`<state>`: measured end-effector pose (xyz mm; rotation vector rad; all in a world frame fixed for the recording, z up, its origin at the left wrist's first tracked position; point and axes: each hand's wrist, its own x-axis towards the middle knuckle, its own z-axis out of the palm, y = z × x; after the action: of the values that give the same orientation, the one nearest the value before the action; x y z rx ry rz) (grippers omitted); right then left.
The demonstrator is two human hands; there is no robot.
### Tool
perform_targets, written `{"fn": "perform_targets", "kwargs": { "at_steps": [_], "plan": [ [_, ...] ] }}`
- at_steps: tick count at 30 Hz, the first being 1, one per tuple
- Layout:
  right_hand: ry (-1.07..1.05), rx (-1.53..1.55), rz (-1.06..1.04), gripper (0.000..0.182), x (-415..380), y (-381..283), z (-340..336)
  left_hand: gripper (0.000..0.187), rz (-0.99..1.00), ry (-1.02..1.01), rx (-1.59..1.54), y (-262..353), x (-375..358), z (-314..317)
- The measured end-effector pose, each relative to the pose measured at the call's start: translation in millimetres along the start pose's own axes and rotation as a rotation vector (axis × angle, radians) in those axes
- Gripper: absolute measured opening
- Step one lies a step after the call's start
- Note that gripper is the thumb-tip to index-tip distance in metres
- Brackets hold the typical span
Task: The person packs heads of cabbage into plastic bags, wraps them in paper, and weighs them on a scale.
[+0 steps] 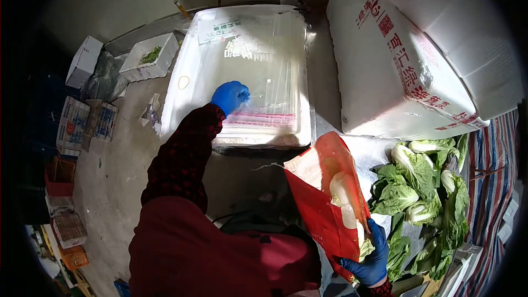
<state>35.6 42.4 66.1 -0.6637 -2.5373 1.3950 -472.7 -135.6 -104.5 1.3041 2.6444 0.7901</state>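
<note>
My left hand (pixel 231 98), in a blue glove, is closed with its fingertips pinched at a clear plastic bag (pixel 250 80) on a flat stack. The stack has white print and pink-red stripes near its close edge and lies on a white foam box (pixel 302 85). In a blue glove too, my right hand (pixel 371 258) grips the lower end of a red bag (pixel 313 209) with a clear window. Pale cabbage (pixel 342 192) shows through that window. The bag lies tilted in front of my body, its top toward the foam box.
Loose leafy cabbages (pixel 410 184) are heaped at the right beside a striped cloth (pixel 489 187). A large foam carton (pixel 379 71) with red print stands behind them. Along the left are a small foam box (pixel 159 58) with greens inside and several crates (pixel 74 124).
</note>
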Motion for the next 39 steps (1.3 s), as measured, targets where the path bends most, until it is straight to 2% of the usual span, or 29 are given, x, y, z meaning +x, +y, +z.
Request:
{"fn": "perform_targets", "kwargs": {
  "at_steps": [4,6,10,13,15,16,18,20,22,23,25,28,33,35,37,39],
  "plan": [
    [-0.019,0.021,-0.044,0.097,9.4,-1.8,5.1,0.01,0.032,0.054,-0.013,11.7,4.3,5.0],
    [-0.029,0.036,-0.038,0.098,14.3,-3.4,6.8,0.011,-0.002,0.132,-0.122,22.4,5.7,2.6],
    [-0.07,0.074,-0.094,0.097,31.2,-5.4,12.9,0.013,0.052,0.032,-0.052,53.5,3.7,-13.7],
    [-0.082,0.065,-0.129,0.096,47.2,0.0,18.7,0.015,0.192,0.056,0.015,83.1,-0.3,-25.7],
    [-0.09,0.123,-0.128,0.094,57.8,0.5,24.0,0.015,0.354,0.037,-0.089,102.0,-4.0,-30.2],
    [-0.079,0.114,-0.131,0.094,59.3,5.8,27.2,0.015,0.36,0.035,-0.093,115.2,-5.1,-36.4],
    [-0.056,0.083,-0.114,0.092,61.7,7.0,29.8,0.013,0.267,0.12,-0.29,139.2,-7.1,-51.4],
    [-0.037,0.095,-0.034,0.09,59.0,11.6,31.3,0.011,0.351,0.117,-0.252,151.3,-9.8,-51.2],
    [-0.019,0.073,-0.023,0.089,55.8,15.4,29.4,0.011,0.544,0.035,-0.195,164.5,-14.6,-46.4],
    [-0.013,0.064,-0.038,0.089,53.8,16.3,27.2,0.011,0.543,-0.083,-0.223,173.6,-16.0,-47.7],
    [0.006,0.07,-0.035,0.087,47.9,20.6,25.1,0.011,0.519,-0.042,-0.275,188.3,-17.4,-44.0],
    [0.089,-0.127,0.07,0.082,40.7,19.8,25.9,0.01,0.465,-0.001,-0.37,217.6,-20.3,-44.4],
    [0.062,-0.588,0.048,0.079,33.8,5.6,19.4,0.01,0.743,0.005,-0.151,254.0,-37.8,-8.5],
    [0.107,-0.404,0.11,0.08,29.2,12.4,18.4,0.008,0.791,-0.055,-0.125,266.5,-46.8,-5.1],
    [0.223,-0.127,0.154,0.08,24.0,34.6,23.8,0.011,0.763,0.024,-0.028,275.3,-50.5,-4.3],
    [0.227,-0.171,0.183,0.079,18.8,33.4,21.7,0.014,0.755,0.037,-0.033,286.5,-53.4,-0.3]
  ]
}}
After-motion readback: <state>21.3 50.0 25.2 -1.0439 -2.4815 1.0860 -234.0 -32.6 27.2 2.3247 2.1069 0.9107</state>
